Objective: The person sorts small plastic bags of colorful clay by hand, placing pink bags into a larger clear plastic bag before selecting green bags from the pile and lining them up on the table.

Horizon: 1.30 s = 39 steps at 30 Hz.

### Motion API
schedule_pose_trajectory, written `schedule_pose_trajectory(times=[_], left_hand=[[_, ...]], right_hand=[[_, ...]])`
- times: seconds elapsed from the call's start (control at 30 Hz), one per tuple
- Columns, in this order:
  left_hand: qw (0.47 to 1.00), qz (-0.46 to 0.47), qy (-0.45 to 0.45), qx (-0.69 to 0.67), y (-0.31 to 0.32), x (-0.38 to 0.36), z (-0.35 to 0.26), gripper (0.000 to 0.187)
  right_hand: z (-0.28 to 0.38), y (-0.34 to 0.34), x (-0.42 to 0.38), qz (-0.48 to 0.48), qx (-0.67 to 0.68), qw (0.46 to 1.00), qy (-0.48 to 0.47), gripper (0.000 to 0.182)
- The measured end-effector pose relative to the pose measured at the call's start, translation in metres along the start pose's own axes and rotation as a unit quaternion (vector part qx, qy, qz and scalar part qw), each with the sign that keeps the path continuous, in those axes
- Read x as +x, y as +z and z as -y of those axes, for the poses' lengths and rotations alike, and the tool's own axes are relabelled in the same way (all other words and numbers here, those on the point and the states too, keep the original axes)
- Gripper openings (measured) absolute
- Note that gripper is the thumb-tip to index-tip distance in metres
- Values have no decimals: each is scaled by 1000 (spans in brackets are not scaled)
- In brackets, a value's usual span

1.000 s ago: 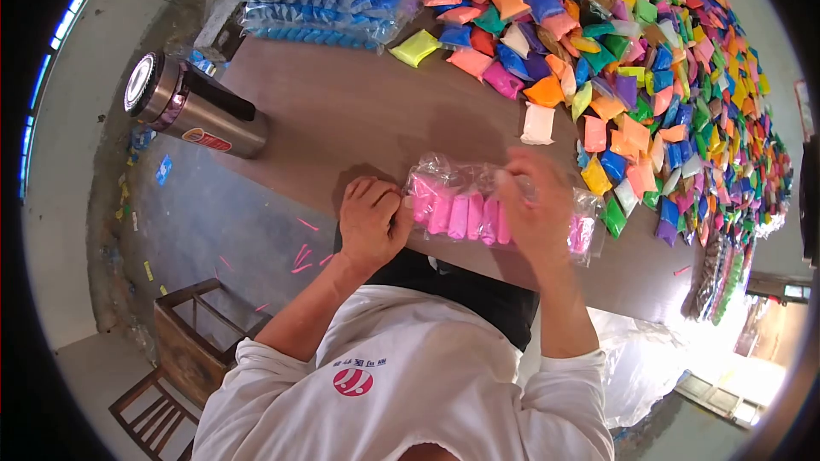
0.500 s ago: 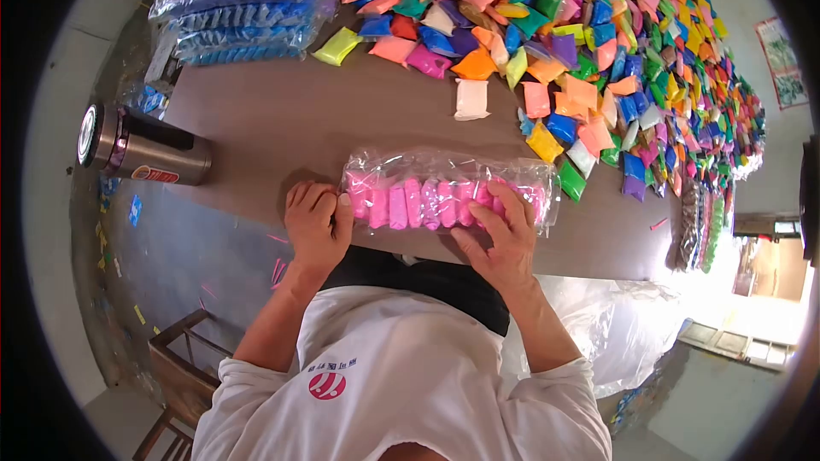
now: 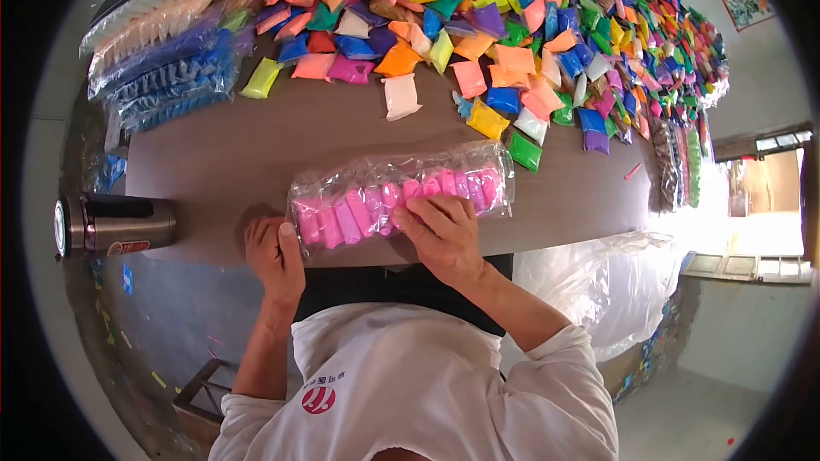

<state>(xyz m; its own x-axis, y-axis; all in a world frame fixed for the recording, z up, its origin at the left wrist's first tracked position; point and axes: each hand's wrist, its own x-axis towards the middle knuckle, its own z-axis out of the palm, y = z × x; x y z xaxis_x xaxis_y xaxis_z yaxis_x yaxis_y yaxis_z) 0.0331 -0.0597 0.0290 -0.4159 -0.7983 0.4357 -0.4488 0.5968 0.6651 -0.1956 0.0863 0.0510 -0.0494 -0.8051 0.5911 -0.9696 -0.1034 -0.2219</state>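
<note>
A long clear plastic bag point(image 3: 318, 177) lies across the table's near side, slightly tilted, its right end farther from me. Inside it stands a row of pink packets point(image 3: 352, 215), several side by side. My left hand point(image 3: 275, 258) is closed at the bag's left end, its thumb against the plastic and its other fingers curled. My right hand point(image 3: 446, 237) bends over the bag's near edge right of its middle, fingers close together and gripping plastic and packets. Its fingertips hide part of the row.
A big heap of small colourful packets point(image 3: 512, 60) covers the far and right side of the brown table point(image 3: 222, 162). Bagged rows of blue packets point(image 3: 175, 94) lie at the far left. A steel flask point(image 3: 128, 224) lies near the left edge. Clear plastic sheeting point(image 3: 589, 290) hangs at right.
The view has shifted. The bag has turned so that its right end points farther away. My right hand has slid left along the row, its fingers drawing together; the left stays at the left end.
</note>
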Motion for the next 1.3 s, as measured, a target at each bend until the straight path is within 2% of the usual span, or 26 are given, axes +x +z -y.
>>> schedule_pose_trajectory(times=[0.13,0.23,0.33,0.37,0.47,0.5,0.6,0.7,0.8,0.83,0.93,1.03,1.13,1.23,1.3], left_hand=[[987,-15,-114,-114,-2,-5,5,34],[977,-17,-117,-179,-4,-2,3,38],[969,-6,-148,-198,-8,1,-1,39],[970,-7,-142,-196,-7,0,0,39],[976,-7,-130,-176,-5,-1,3,37],[978,-1,-130,-161,-7,-1,2,36],[984,3,-116,-138,-6,-2,3,33],[991,-7,-77,-107,-4,0,0,29],[994,-13,-61,-87,-4,2,-4,26],[995,-12,-62,-84,-5,1,-5,24],[998,-26,-31,-49,-1,2,-5,23],[999,-40,-17,-26,4,3,-4,21],[999,-29,-10,7,5,5,-5,21],[999,-28,9,35,6,4,-4,21],[999,-30,12,39,7,4,-4,22]], right_hand=[[4,-21,12,42,-1,999,1,33],[8,-38,27,41,26,998,28,32],[6,-62,41,124,97,986,59,31],[6,-72,50,160,112,978,74,23],[-7,-84,68,241,180,940,158,15],[-9,-87,78,286,199,914,207,15],[-32,-78,106,416,193,848,267,19],[-78,-30,100,455,210,814,293,21],[-84,-16,99,421,182,835,304,23],[-80,-20,99,371,149,880,257,26],[-64,-46,111,289,169,887,318,35],[-55,-60,104,158,169,963,137,48],[-47,-56,93,166,111,978,66,58],[-45,-28,61,291,8,955,62,61],[-50,-26,58,287,52,953,78,63]])
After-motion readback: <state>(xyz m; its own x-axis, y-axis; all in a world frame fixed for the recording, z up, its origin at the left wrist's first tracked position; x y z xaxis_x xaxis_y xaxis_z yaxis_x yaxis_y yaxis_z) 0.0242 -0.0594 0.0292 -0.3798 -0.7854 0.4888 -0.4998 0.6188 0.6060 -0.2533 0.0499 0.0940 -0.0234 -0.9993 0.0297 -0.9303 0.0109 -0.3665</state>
